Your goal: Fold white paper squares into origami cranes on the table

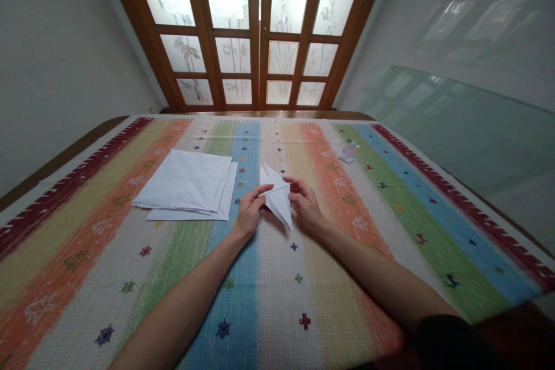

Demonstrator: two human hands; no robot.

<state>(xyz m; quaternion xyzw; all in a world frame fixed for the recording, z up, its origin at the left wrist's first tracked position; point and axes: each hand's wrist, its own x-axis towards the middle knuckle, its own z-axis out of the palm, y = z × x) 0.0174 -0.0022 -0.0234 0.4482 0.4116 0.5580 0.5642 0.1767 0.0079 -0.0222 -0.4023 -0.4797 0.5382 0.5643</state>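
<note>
A folded white paper shape (277,199), pointed at both ends, lies on the striped tablecloth (303,277) in the middle of the table. My left hand (250,211) pinches its left edge, thumb and forefinger closed on the paper. On the other side, my right hand (306,203) holds the right edge with fingers curled over the fold. Both hands rest low on the cloth.
A stack of white paper sheets (188,185) lies left of my hands. A small finished white paper figure (349,152) sits farther back on the right. Wooden glass-paned doors (260,29) stand beyond the table's far edge; a glass panel (468,139) leans at right.
</note>
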